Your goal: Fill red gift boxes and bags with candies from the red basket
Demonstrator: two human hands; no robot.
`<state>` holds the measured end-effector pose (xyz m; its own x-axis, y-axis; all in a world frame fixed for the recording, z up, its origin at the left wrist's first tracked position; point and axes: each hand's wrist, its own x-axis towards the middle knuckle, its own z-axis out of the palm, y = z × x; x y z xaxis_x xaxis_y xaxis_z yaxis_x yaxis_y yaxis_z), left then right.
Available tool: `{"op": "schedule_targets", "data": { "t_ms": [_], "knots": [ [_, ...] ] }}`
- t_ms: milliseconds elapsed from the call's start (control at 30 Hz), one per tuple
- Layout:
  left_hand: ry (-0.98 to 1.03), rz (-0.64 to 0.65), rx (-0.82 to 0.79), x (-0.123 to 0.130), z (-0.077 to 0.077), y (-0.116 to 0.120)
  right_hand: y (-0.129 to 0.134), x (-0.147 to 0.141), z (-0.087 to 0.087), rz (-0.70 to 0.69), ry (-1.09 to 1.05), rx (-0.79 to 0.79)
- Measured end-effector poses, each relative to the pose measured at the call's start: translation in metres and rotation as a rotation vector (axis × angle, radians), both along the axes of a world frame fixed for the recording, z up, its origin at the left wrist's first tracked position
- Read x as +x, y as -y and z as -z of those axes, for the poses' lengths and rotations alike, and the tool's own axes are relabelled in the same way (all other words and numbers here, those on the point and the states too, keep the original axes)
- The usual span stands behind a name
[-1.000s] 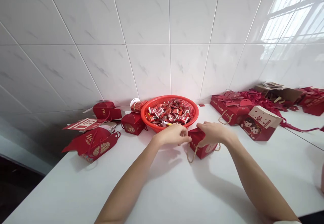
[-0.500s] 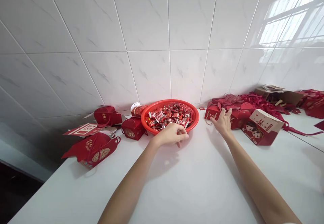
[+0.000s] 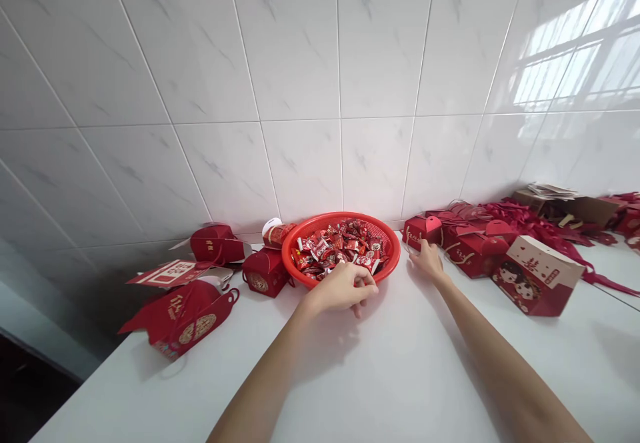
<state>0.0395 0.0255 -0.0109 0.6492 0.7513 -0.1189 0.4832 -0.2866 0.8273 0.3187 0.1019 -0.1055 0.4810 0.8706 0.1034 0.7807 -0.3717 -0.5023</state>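
A red mesh basket (image 3: 393, 251) filled with red-wrapped sweets (image 3: 345, 246) stands against the tiled wall. At its front rim hovers my left hand (image 3: 345, 287), its fingers loosely bent and slightly apart, with nothing visible in them. My right hand (image 3: 426, 259) is low at the front of a small red gift box (image 3: 421, 228) with a cord handle, just right of the basket. Its thumb is apart from the fingers, and the fingertips are partly hidden. Beside that box stand another red box (image 3: 475, 254) and a cream-and-red box (image 3: 540, 276) with cartoon figures.
Several red boxes (image 3: 187, 319) lie on the left of the white table (image 3: 380, 383), one small box (image 3: 265, 273) close to the basket. Dark red ribbons (image 3: 530, 226) and an open cardboard carton (image 3: 593, 211) fill the back right.
My right hand has drawn down from the top of the small red box to its lower front, uncovering the box. My left hand stays by the basket rim. The view has shifted slightly.
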Motion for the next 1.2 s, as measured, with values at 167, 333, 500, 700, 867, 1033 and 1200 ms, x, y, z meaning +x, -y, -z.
{"op": "schedule_targets", "data": {
  "t_ms": [167, 333, 500, 700, 867, 1033, 1200],
  "knots": [
    [0.013, -0.004, -0.023, -0.001, 0.004, -0.003, -0.028, -0.001, -0.003, -0.031, -0.005, -0.040],
    [0.032, 0.004, -0.048, -0.001, 0.007, -0.006, -0.043, -0.001, -0.005, -0.069, 0.008, -0.068],
    [0.029, 0.002, -0.036, -0.001, 0.007, -0.005, -0.045, -0.001, -0.009, -0.091, 0.033, -0.107],
    [0.016, -0.001, -0.033, 0.000, 0.004, -0.004, -0.026, -0.012, -0.003, -0.108, 0.066, -0.072],
    [0.017, 0.006, -0.005, 0.000, 0.003, -0.003, -0.003, -0.032, 0.002, -0.194, 0.065, 0.021],
    [0.013, 0.027, 0.019, 0.000, 0.003, -0.005, 0.019, -0.051, -0.005, -0.340, 0.016, 0.186],
    [0.008, 0.034, 0.015, 0.001, 0.003, -0.004, 0.034, -0.052, -0.012, -0.287, -0.184, 0.431]
  ]
}}
